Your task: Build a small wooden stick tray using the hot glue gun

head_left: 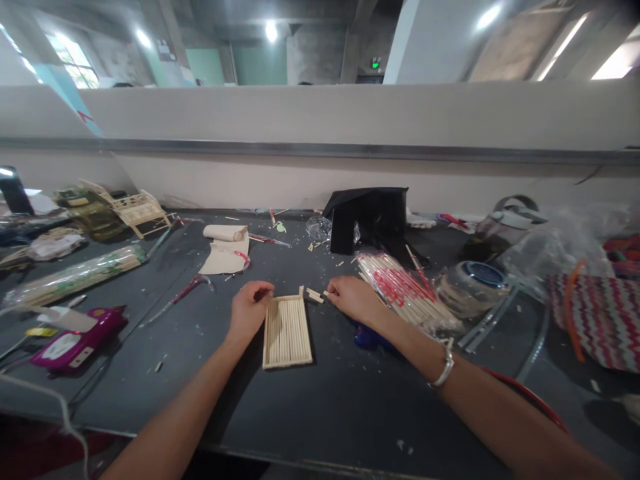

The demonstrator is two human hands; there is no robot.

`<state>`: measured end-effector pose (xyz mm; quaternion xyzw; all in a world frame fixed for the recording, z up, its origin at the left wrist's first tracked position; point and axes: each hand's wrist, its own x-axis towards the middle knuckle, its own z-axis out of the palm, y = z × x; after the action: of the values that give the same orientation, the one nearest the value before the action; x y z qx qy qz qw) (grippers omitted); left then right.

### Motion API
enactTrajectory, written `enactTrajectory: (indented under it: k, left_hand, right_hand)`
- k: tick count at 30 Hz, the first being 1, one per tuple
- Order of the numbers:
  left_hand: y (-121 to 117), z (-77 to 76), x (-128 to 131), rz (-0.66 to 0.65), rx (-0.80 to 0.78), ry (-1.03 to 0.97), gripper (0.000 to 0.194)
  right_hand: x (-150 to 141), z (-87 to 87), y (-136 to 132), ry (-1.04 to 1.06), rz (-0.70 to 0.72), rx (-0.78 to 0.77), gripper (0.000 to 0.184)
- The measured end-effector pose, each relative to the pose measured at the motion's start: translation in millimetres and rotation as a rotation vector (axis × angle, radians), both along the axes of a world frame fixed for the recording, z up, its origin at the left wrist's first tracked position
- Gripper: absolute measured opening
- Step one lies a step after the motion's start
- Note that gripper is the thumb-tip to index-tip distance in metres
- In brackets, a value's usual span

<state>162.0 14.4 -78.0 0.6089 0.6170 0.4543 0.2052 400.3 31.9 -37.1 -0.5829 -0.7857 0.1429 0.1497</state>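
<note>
A small rectangular tray of pale wooden sticks point(289, 333) lies flat on the dark table, with a raised stick rim and a short piece standing up at its far right corner. My left hand point(250, 308) is closed at the tray's far left corner, thumb and finger pinching the rim there. Just right of the tray lie a few short cut stick pieces point(315, 295). My right hand point(353, 298) pinches one short stick piece point(327, 294) at its fingertips. Partly hidden under my right forearm is a dark blue object point(367, 337).
Bagged sticks point(400, 287) and a clear jar point(473, 290) stand beyond my right arm. At the back are a black folded board point(370, 213) and beige sandpaper-like sheet point(226, 253). Left are a purple glue-gun-like device point(80, 340), a skewer pack point(80, 273) and a small stick chair point(137, 208).
</note>
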Motion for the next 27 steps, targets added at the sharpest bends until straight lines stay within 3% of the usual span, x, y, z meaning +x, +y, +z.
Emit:
enactTrajectory:
  k: [5, 10, 14, 20, 23, 27]
  left_hand:
    - [-1.4, 3.2, -2.7, 0.084, 0.001, -0.135, 0.025]
    - [-5.3, 10.6, -2.4, 0.115, 0.026, -0.244, 0.035]
    - [-8.0, 13.7, 0.6, 0.105, 0.052, -0.273, 0.034]
    - [-25.8, 25.3, 16.9, 0.058, 0.074, -0.193, 0.026]
    - [-38.7, 33.7, 27.6, -0.005, 0.170, -0.038, 0.023]
    - [-48.2, 39.2, 36.9, -0.296, 0.253, 0.076, 0.021]
  right_hand:
    - [7.7, 19.2, -10.5, 0.204, -0.019, -0.010, 0.008]
    - [14.0, 34.2, -49.1, 0.508, -0.010, -0.129, 0.015]
    - [11.4, 20.2, -75.3, 1.106, -0.040, -0.499, 0.033]
    - [6.0, -3.2, -80.1, 1.369, 0.058, -0.645, 0.031]
    - [4.3, -3.9, -80.5, 1.399, 0.054, -0.646, 0.031]
    - [1.8, -2.6, -83.1, 1.446, 0.070, -0.647, 0.033]
